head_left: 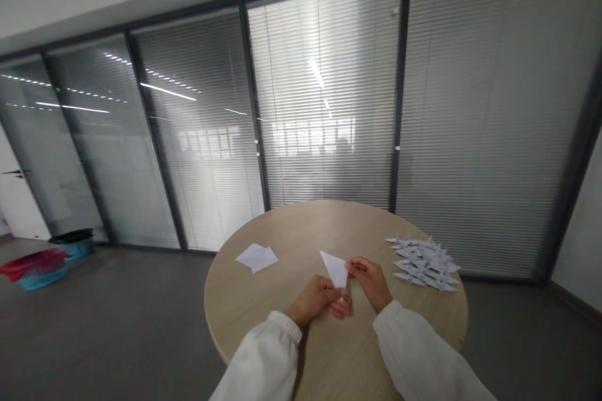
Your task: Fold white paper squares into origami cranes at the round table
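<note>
Between my two hands is a folded piece of white paper (335, 268), narrow and pointed, raised a little over the round table. My left hand (323, 298) pinches its lower end between thumb and fingers. At the paper's right edge, my right hand (369, 277) grips it with thumb and fingertips. Flat white paper sheets (256, 257) lie overlapping to the left of my hands. On the right side of the table, several folded white paper pieces with pointed tips (423, 262) sit close together in rows.
The round wooden table (263, 326) stands before a glass partition with blinds (324, 94). On the floor at the far left are a blue bin with a red liner (40, 268) and another with a black liner (74, 243).
</note>
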The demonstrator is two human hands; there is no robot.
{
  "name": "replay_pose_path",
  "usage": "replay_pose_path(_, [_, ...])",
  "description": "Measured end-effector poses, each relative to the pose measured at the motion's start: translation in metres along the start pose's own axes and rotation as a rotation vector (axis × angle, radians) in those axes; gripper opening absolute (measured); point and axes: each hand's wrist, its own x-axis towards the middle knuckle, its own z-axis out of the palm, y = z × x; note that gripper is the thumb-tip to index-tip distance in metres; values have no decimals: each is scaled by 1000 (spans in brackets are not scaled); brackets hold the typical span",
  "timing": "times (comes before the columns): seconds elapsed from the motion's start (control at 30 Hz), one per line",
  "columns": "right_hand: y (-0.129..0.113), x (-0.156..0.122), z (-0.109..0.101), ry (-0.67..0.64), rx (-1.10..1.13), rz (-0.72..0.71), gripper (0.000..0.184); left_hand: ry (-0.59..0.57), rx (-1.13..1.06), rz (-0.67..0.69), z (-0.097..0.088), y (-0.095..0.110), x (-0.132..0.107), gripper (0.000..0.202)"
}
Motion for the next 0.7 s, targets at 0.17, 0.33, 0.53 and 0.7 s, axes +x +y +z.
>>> replay_pose_path(0.17, [-2,-2,1,-8,-6,-8,38,-17,21,20,-1,-1,0,39])
replay_pose_path(0.33, [3,0,-1,11,12,-24,39,-72,12,20,2,-2,-3,40])
replay_pose_path(0.53, [3,1,-1,21,-2,-8,41,-90,44,3,1,-2,-2,39])
replay_pose_path(0.7, [2,0,-1,32,29,-26,39,-79,52,-7,0,-3,1,39])
